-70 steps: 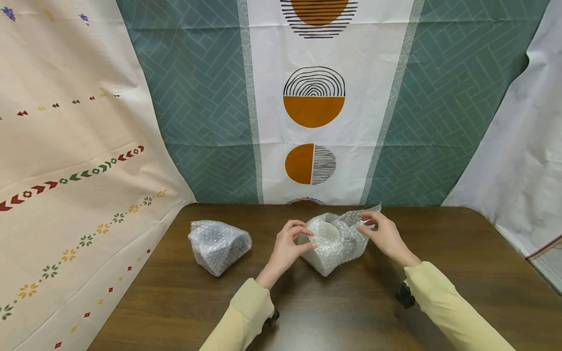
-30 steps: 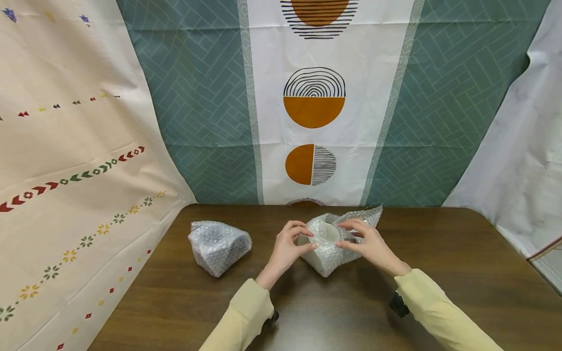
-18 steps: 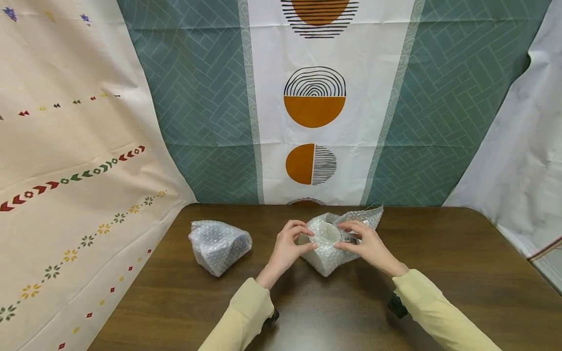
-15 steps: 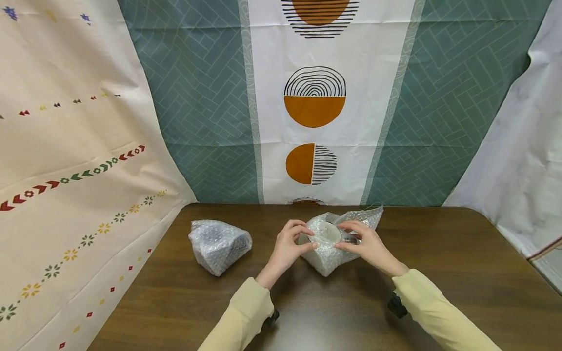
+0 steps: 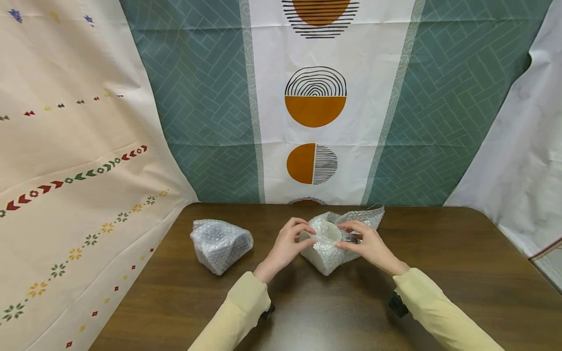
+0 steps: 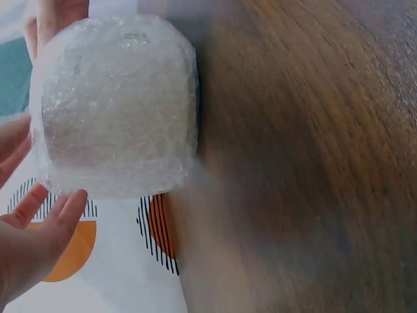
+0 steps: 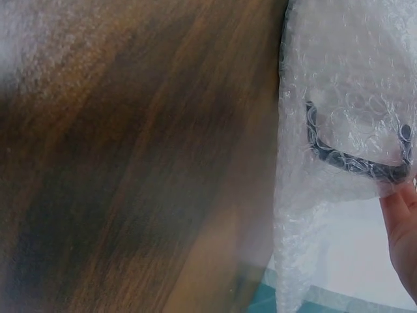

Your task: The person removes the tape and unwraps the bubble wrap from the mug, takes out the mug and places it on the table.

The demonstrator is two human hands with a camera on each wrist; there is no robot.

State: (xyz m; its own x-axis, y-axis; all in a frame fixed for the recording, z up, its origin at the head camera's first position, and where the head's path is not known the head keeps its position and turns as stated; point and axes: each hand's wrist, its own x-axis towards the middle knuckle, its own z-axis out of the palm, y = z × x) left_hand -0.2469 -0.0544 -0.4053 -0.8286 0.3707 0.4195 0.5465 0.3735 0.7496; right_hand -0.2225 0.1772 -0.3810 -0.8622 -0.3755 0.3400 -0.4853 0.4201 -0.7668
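Observation:
A mug (image 5: 331, 231) stands in bubble wrap (image 5: 327, 261) near the back middle of the table; its pale round opening faces up. Through the wrap in the right wrist view shows its dark handle (image 7: 355, 162). My right hand (image 5: 369, 246) holds the wrapped mug from the right, thumb and fingertips on either side of the handle. At the left side of the bundle, my left hand (image 5: 285, 246) has its fingers loosely bent at the wrap's edge. Seen in the left wrist view, those fingertips lie beside the wrap; contact cannot be told exactly.
Another bubble-wrapped bundle (image 5: 221, 246) sits to the left on the brown wooden table (image 5: 439, 258). A loose flap of wrap (image 5: 366, 217) sticks up behind my right hand. Patterned cloths (image 5: 210, 97) hang at the back and sides.
My right hand has moved left from the loose flap to the mug's side. More of the rim shows than before. My left hand has drawn back slightly, its thumb nearer the fingers.

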